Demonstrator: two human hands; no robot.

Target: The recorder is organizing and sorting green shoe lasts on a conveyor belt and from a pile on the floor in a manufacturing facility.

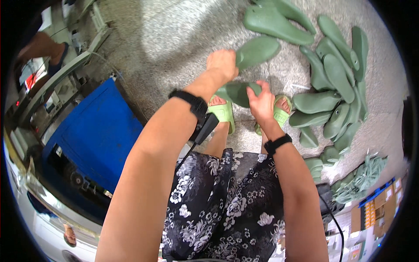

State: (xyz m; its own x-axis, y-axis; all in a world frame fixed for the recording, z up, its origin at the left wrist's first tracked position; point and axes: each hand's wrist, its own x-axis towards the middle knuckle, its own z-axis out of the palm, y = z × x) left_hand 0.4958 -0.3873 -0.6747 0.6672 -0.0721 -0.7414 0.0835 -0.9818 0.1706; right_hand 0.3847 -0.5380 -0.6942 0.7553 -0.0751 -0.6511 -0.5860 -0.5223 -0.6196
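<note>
My left hand (222, 64) is closed around the end of a dark green moulded shoe piece (257, 50) that sticks out to the right above the floor. My right hand (261, 102) grips a second dark green shoe piece (238, 92), held low between my two hands, just above my feet. Both wrists carry black bands. My feet wear light green slide sandals (223, 114).
A heap of several dark green shoe pieces (336, 83) lies on the speckled floor to the right and at the top. A blue metal cabinet (94, 135) stands at the left beside grey machinery. Green trimmings (366, 177) and cardboard boxes sit at the lower right.
</note>
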